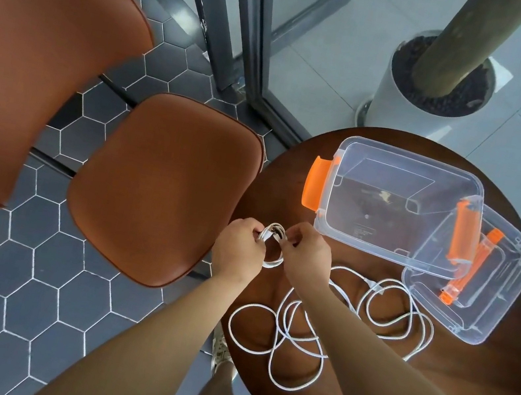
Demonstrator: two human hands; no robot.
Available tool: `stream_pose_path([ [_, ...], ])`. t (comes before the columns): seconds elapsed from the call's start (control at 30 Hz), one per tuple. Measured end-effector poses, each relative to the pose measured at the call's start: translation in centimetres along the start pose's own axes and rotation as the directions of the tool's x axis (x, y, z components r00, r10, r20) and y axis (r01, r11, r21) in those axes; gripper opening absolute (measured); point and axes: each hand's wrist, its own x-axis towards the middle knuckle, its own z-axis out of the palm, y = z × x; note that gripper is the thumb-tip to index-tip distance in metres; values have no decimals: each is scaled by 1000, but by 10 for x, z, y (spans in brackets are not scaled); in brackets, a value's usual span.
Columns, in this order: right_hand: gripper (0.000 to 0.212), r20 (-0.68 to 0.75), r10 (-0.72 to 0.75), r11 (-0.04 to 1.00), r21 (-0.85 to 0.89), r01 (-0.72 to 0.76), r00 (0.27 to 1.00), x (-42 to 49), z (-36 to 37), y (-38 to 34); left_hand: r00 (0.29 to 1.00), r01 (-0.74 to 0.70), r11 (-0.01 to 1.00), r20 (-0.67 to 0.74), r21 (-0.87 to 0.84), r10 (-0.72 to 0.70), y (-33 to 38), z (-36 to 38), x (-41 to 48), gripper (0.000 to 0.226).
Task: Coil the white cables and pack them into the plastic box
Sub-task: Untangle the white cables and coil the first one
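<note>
A small coil of white cable (275, 234) is held above the left edge of the round wooden table (481, 375). My left hand (236, 248) grips its left side and my right hand (306, 256) pinches its right side. Loose white cable (302, 326) lies in tangled loops on the table under my right forearm. The clear plastic box (390, 203) with orange latches stands open at the back of the table. Its clear lid (476, 287) lies beside it on the right, partly under the box.
A brown leather chair (163, 187) stands left of the table on hexagon floor tiles. A white planter (428, 87) with a trunk sits behind the table, next to a dark glass door frame (245, 38). My foot (221, 354) shows below the table edge.
</note>
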Motion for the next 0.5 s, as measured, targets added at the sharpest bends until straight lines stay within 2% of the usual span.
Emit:
stream_pose_path([
  [0.3,19,3,-53,997,-48,53,999,-6,-3,0,999,37,999,-14,1,-37,2,-4,-4,35],
  [0.4,24,6,-120,990,-72,120,993,-18,-11,2,998,62,998,-18,-11,-62,0,-12,-12,33],
  [0.5,19,-12,-154,988,-31,154,988,-34,-24,9,998,62,998,2,-27,-62,-1,-17,-28,28],
])
